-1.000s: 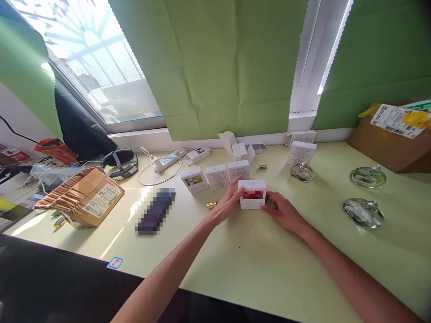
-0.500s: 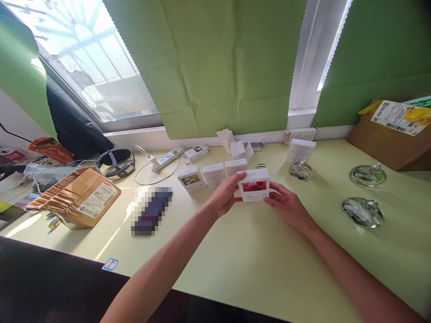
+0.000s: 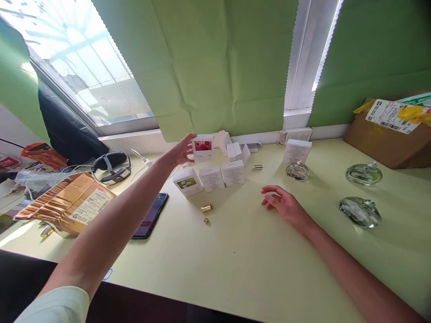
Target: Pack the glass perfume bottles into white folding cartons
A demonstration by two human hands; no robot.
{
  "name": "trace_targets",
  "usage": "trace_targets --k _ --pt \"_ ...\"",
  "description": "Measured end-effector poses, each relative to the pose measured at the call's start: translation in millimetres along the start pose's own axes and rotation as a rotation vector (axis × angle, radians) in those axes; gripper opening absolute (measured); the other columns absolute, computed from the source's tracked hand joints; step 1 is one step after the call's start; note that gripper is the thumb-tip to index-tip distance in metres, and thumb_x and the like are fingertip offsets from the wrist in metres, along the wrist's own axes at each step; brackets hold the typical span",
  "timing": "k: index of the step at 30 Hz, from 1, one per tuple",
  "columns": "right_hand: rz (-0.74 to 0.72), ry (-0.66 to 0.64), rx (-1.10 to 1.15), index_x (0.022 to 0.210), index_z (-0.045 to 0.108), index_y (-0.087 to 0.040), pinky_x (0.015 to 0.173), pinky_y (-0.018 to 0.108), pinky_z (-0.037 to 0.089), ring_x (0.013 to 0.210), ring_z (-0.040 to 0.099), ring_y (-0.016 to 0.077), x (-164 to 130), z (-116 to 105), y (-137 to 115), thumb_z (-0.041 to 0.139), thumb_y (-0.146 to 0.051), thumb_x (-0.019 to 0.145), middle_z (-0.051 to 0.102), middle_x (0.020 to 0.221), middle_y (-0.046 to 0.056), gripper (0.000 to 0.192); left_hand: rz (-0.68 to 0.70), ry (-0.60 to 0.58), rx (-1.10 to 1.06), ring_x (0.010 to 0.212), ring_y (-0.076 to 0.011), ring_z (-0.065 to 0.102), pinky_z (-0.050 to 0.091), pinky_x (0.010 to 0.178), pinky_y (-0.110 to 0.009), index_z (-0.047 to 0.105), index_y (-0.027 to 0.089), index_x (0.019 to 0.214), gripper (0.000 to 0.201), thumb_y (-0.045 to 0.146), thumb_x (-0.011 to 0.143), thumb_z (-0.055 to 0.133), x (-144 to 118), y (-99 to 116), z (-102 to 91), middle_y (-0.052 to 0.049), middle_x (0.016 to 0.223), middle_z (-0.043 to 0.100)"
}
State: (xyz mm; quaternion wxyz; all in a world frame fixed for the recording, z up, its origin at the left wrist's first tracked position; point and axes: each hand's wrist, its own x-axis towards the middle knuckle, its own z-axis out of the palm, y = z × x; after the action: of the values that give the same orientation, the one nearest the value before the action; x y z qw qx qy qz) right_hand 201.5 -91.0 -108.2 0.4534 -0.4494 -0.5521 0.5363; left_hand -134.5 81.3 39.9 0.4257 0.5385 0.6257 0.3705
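My left hand (image 3: 184,151) reaches to the back of the table, closed on the left side of a small white box (image 3: 204,155) with a red flower picture. In front of it stands a row of white boxes: one with a white flower picture (image 3: 188,183), a text-covered box (image 3: 211,178) and another text-covered box (image 3: 233,173). My right hand (image 3: 282,204) is at the middle right with loosely bent fingers apart, holding nothing. Between the hands lie a gold cylindrical cap (image 3: 206,207) and a smaller gold piece (image 3: 206,220).
Glass bottles (image 3: 360,211) lie on the right, near a cardboard carton (image 3: 387,134). Another white box (image 3: 296,151) stands behind a smaller bottle (image 3: 297,171). On the left are a phone (image 3: 152,217), a headset (image 3: 111,168) and a crumpled brown package (image 3: 72,202). A silver cap (image 3: 258,167) lies further back.
My left hand has carried the red-flower box away to the back left. My right hand has let go of it and stays at the right. The gold pieces have come into view.
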Motion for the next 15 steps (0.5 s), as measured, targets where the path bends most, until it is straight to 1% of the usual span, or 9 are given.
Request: trace_targets --k 2,3,6,8,12,15 --pt "0.009 -0.01 -0.009 0.113 0.061 -0.022 0.08 0.036 0.055 0.088 0.066 0.0191 1 -1 2 0.063 -0.055 0.087 0.068 0.096 0.006 0.042 -0.078 -0.045 -0.012 0.081 -0.0243 0.063 0.056 0.068 -0.04 0.058 0.019 0.09 0.049 0.058 0.062 0.068 8 -20 -1.6 -0.009 0.092 0.067" --pt "0.011 -0.013 -0.012 0.113 0.061 -0.022 0.08 0.036 0.055 0.087 0.066 0.0192 2 -1 3 0.062 -0.055 0.087 0.068 0.092 0.005 0.042 -0.112 -0.068 -0.021 0.079 -0.0235 0.063 0.056 0.066 -0.038 0.058 0.019 0.089 0.048 0.056 0.061 0.069 11 -29 -1.5 -0.009 0.091 0.068" --pt "0.015 -0.015 -0.014 0.113 0.06 -0.022 0.079 0.036 0.055 0.086 0.064 0.0187 4 -3 6 0.061 -0.055 0.088 0.067 0.091 0.005 0.042 -0.18 -0.126 -0.029 0.075 -0.022 0.063 0.056 0.061 -0.034 0.06 0.019 0.088 0.044 0.053 0.061 0.071 16 -46 -1.1 -0.009 0.09 0.069" --pt "0.016 -0.013 -0.012 0.112 0.06 -0.022 0.078 0.035 0.055 0.086 0.064 0.0182 4 -3 5 0.06 -0.055 0.088 0.066 0.092 0.005 0.041 -0.208 -0.169 -0.034 0.074 -0.0219 0.064 0.056 0.06 -0.033 0.062 0.018 0.087 0.042 0.051 0.062 0.071 19 -50 -2.7 -0.009 0.088 0.07" --pt "0.027 -0.015 -0.008 0.111 0.06 -0.022 0.077 0.033 0.054 0.084 0.063 0.0173 3 -3 2 0.059 -0.054 0.09 0.064 0.086 0.003 0.038 -0.233 -0.253 -0.038 0.073 -0.0224 0.066 0.057 0.061 -0.035 0.063 0.018 0.084 0.036 0.044 0.062 0.072 22 -50 -9.3 -0.008 0.083 0.07" --pt "0.037 -0.021 -0.006 0.11 0.06 -0.022 0.078 0.033 0.053 0.082 0.062 0.0168 2 -3 0 0.059 -0.054 0.09 0.064 0.084 0.002 0.037 -0.219 -0.279 -0.022 0.071 -0.0224 0.066 0.058 0.065 -0.037 0.063 0.017 0.08 0.031 0.039 0.06 0.073 22 -51 -11.8 -0.008 0.079 0.07"
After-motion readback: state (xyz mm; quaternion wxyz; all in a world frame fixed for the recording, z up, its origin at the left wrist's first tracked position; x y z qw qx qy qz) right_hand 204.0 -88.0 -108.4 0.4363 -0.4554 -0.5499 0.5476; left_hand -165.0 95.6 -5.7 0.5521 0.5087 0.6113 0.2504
